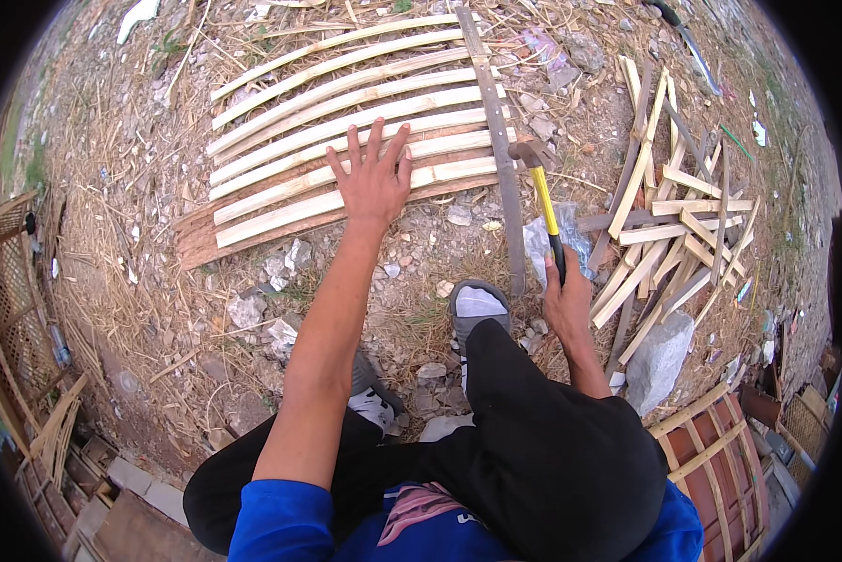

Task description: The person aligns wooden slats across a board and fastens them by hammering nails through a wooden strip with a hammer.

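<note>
My left hand (374,178) lies palm down with its fingers spread across the pale wooden slats (341,128), which are set in a row with small gaps. Beneath the nearest slats shows a rough brown board (196,242). A darker grey strip of wood (502,178) crosses the slats at their right ends and runs on toward my feet. Wrapped round the black grip of a claw hammer (544,199) with a yellow shaft is my right hand (568,298). The hammer's head is beside the grey strip, near the ends of the closest slats; whether they touch I cannot tell.
A loose pile of cut wood strips (669,211) lies to the right, with a big grey stone (660,361) below it. Clear plastic (545,248) sits beside the hammer. At the far right rests a long blade (697,56). Slatted wooden frames (711,468) stand near both lower edges.
</note>
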A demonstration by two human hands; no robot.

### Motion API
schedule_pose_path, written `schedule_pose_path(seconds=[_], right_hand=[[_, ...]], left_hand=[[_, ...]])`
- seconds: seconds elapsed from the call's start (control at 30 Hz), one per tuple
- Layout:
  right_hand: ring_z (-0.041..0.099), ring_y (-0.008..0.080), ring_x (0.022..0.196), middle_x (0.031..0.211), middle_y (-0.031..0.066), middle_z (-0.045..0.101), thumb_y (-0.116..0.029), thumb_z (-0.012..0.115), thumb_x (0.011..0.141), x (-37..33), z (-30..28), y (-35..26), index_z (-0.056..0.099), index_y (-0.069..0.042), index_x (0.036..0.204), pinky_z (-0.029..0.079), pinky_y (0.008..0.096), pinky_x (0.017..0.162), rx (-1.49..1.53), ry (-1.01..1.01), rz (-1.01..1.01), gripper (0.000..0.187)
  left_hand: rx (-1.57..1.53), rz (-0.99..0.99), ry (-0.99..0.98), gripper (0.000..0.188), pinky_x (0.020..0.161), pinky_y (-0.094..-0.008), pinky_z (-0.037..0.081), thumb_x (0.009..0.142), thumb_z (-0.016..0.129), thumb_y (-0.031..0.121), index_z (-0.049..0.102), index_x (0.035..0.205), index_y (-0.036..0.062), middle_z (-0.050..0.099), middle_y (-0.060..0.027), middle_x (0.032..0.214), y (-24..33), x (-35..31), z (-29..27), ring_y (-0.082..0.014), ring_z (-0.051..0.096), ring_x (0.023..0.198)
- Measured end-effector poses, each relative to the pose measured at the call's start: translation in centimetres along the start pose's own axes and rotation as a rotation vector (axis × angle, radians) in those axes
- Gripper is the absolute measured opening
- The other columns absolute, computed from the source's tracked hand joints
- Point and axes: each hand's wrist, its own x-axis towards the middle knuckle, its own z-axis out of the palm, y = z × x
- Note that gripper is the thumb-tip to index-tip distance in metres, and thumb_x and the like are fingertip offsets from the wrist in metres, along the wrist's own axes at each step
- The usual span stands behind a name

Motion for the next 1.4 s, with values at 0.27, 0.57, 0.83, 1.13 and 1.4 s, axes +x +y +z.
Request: schedule_pose_path(seconds=[0.27,0.57,0.83,1.13,1.4], right_hand=[[0.044,0.0068,0.055,0.068,0.0021,0.050,-0.034,0.044,0.105,0.5,-2.2,-0.3,0.050,0.001,0.123,0.036,0.0262,0.048,0.660,0.355,-0.475,0.040],[0.057,0.0398,0.053,0.060,0.0207,0.054,-0.021,0.047,0.103,1.0,1.7,2.0,0.051,-0.001,0.112,0.040,0.0451,0.050,0.132,0.166,-0.181,0.021],[0.054,0.0256,0.051,0.064,0.0116,0.056,-0.025,0.047,0.103,-2.0,4.6,5.4,0.055,-0.002,0.109,0.039,0.0396,0.050,0.256,0.132,0.010,0.025],[0.052,0.0099,0.055,0.080,0.0047,0.058,-0.004,0.060,0.092,5.4,-5.6,3.1,0.046,-0.006,0.138,0.045,0.0272,0.050,0.080,-0.144,0.022,0.048],[0.066,0.0154,0.082,0.111,0.0172,0.067,-0.013,0.064,0.093,13.8,-13.8,-2.0,0.057,0.003,0.122,0.055,0.0270,0.075,0.681,0.147,0.009,0.034]], left_hand=[[-0.040,0.014,0.063,0.042,0.115,-0.0667,0.009,0.101,0.039,0.043,0.047,0.143,0.0386,0.038,-0.0020,0.154,0.9,0.5,0.5,-0.0354,0.026,0.145],[-0.021,0.012,0.035,0.042,0.115,-0.0668,0.009,0.101,0.040,0.043,0.049,0.142,0.0387,0.039,-0.0018,0.154,1.0,-0.7,1.6,-0.0356,0.027,0.145],[-0.027,0.009,0.054,0.042,0.115,-0.0660,0.008,0.101,0.041,0.043,0.048,0.142,0.0387,0.039,-0.0007,0.154,0.3,0.6,1.1,-0.0342,0.027,0.145],[-0.012,0.005,0.049,0.042,0.116,-0.0654,0.009,0.100,0.042,0.042,0.049,0.141,0.0388,0.039,-0.0005,0.153,-2.4,1.5,0.3,-0.0326,0.027,0.145],[-0.007,-0.005,0.027,0.042,0.116,-0.0644,0.009,0.100,0.042,0.042,0.048,0.141,0.0395,0.037,0.0007,0.154,-1.4,1.8,-0.1,-0.0320,0.026,0.146]])
